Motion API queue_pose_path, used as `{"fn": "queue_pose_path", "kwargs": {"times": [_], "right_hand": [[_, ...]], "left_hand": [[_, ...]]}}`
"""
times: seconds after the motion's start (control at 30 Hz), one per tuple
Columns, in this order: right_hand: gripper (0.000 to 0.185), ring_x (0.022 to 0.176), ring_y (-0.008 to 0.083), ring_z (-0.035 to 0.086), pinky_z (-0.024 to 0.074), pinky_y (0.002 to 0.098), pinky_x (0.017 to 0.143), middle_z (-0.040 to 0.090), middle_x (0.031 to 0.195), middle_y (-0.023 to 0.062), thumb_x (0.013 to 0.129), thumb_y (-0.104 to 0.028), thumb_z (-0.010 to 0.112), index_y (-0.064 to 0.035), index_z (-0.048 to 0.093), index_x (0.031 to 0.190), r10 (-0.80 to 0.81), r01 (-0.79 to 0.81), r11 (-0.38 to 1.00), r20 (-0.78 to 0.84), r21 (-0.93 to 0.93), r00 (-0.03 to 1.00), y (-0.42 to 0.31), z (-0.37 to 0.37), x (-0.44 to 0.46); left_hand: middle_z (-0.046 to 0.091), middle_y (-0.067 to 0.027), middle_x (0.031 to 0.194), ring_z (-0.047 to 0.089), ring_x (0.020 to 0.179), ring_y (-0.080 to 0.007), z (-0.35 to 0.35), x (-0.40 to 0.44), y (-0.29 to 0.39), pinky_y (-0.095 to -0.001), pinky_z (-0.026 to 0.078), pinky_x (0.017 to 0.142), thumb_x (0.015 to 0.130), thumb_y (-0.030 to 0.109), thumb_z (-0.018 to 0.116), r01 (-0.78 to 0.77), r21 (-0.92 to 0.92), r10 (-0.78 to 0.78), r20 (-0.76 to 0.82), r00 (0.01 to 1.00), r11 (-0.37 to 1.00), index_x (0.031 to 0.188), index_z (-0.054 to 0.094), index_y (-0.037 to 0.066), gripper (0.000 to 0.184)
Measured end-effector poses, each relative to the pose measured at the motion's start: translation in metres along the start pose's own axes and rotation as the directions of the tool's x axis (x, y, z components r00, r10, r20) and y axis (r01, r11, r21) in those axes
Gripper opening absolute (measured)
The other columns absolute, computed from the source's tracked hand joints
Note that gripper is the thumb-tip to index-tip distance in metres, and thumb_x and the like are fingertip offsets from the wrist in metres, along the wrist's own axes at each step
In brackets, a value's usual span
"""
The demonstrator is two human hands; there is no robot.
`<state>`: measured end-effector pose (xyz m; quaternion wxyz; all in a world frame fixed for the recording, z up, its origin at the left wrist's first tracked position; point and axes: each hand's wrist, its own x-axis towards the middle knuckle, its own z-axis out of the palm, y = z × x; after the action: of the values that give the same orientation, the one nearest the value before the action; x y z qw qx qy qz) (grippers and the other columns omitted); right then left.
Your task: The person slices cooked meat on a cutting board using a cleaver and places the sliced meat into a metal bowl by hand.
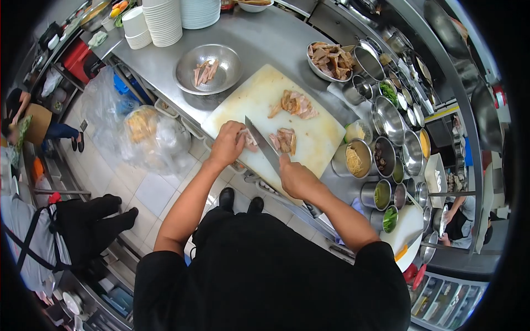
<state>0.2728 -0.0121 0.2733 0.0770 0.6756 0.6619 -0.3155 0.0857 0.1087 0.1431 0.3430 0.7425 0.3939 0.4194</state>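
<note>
A white cutting board (320, 146) lies on the steel counter. My right hand (298, 177) is wrapped round the handle of a large knife (264, 147), whose blade slants across the board toward the upper left. Left of the blade, my left hand (227, 144) presses with bent fingers on a piece of meat (249, 141). Just right of the blade lies a small pile of sliced meat (284, 141). Farther back on the board is a larger pile of meat (296, 105). A steel bowl (229, 62) beyond the board holds meat strips (205, 73).
Stacked white bowls (163, 25) and plates (200, 14) stand at the back. A bowl of meat chunks (330, 59) and several metal containers (360, 157) line the right side. Plastic bags (144, 132) lie on the floor at left. Other people (66, 231) are at both sides.
</note>
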Motion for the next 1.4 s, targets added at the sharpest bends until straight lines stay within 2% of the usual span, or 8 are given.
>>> {"fn": "queue_pose_path", "kwargs": {"times": [0.07,0.23,0.4,0.47,0.6,0.67,0.9,1.4], "right_hand": [[0.025,0.088,0.0536,0.066,0.0508,0.0572,0.081,0.064,0.091,0.0399,0.094,-0.005,0.039,0.0106,0.041,0.114,-0.014,0.014,1.000,0.008,-0.001,1.000,0.001,-0.006,0.001],[0.025,0.088,0.0532,0.066,0.0505,0.0577,0.081,0.064,0.091,0.0401,0.095,-0.005,0.039,0.0101,0.041,0.114,-0.029,0.029,1.000,0.054,0.000,0.998,0.001,-0.011,0.007],[0.027,0.082,0.0547,0.065,0.0492,0.0601,0.079,0.064,0.086,0.0384,0.101,-0.018,0.045,0.0056,0.042,0.114,0.065,-0.058,0.996,-0.091,0.072,0.994,0.010,0.027,0.008],[0.026,0.082,0.0537,0.066,0.0499,0.0600,0.078,0.066,0.087,0.0368,0.101,-0.017,0.045,0.0051,0.042,0.114,0.059,-0.052,0.995,-0.082,0.083,0.995,0.017,0.019,0.007],[0.028,0.083,0.0528,0.066,0.0500,0.0604,0.078,0.067,0.089,0.0349,0.104,-0.023,0.041,0.0026,0.043,0.116,0.024,-0.021,0.999,-0.078,0.040,0.997,0.011,0.001,-0.010],[0.025,0.083,0.0525,0.066,0.0503,0.0600,0.078,0.067,0.088,0.0349,0.103,-0.019,0.042,0.0027,0.043,0.114,-0.002,0.003,1.000,-0.054,0.020,0.999,0.002,-0.012,-0.019],[0.017,0.080,0.0517,0.068,0.0512,0.0593,0.077,0.067,0.086,0.0346,0.094,-0.005,0.044,0.0029,0.043,0.109,-0.057,0.057,0.998,0.013,-0.025,0.998,0.001,-0.004,-0.007],[0.022,0.082,0.0512,0.067,0.0512,0.0578,0.075,0.067,0.086,0.0337,0.102,-0.016,0.043,0.0043,0.044,0.111,-0.041,0.041,0.999,0.004,-0.005,0.999,0.003,0.011,-0.005]], "left_hand": [[0.063,-0.0166,0.088,0.061,0.088,-0.0371,0.001,0.004,-0.002,-0.0427,0.050,0.081,0.083,-0.001,0.066,-0.156,0.134,0.156,0.015,0.988,0.979,0.094,0.068,-0.001,0.011],[0.063,-0.0172,0.088,0.061,0.087,-0.0369,0.003,0.008,-0.011,-0.0429,0.049,0.081,0.084,-0.001,0.065,-0.141,0.161,0.132,0.067,0.989,0.977,0.094,0.068,-0.001,0.011],[0.062,-0.0169,0.088,0.060,0.089,-0.0363,0.003,0.008,-0.011,-0.0434,0.049,0.082,0.084,0.000,0.064,-0.112,0.156,0.098,0.098,0.990,0.981,0.095,0.068,-0.001,0.012],[0.062,-0.0159,0.091,0.061,0.086,-0.0365,0.000,0.005,-0.012,-0.0418,0.050,0.081,0.084,0.000,0.065,0.033,-0.022,-0.032,0.048,0.998,0.999,0.098,0.067,0.000,0.014],[0.061,-0.0149,0.095,0.061,0.088,-0.0361,-0.012,-0.016,0.005,-0.0415,0.050,0.082,0.085,0.000,0.065,-0.032,0.054,0.030,0.034,0.999,0.998,0.099,0.065,0.000,0.014],[0.060,-0.0147,0.098,0.060,0.090,-0.0356,-0.011,-0.022,0.006,-0.0412,0.049,0.082,0.086,0.001,0.065,-0.138,0.146,0.131,0.054,0.990,0.980,0.097,0.063,0.001,0.011],[0.061,-0.0156,0.092,0.059,0.091,-0.0370,-0.006,-0.021,0.002,-0.0424,0.048,0.082,0.086,0.001,0.065,-0.142,0.165,0.133,0.063,0.989,0.976,0.093,0.063,0.002,0.007],[0.062,-0.0156,0.089,0.060,0.091,-0.0363,-0.010,-0.018,0.001,-0.0432,0.050,0.081,0.084,0.000,0.065,-0.139,0.154,0.121,0.117,0.986,0.978,0.089,0.064,0.000,0.005]]}}
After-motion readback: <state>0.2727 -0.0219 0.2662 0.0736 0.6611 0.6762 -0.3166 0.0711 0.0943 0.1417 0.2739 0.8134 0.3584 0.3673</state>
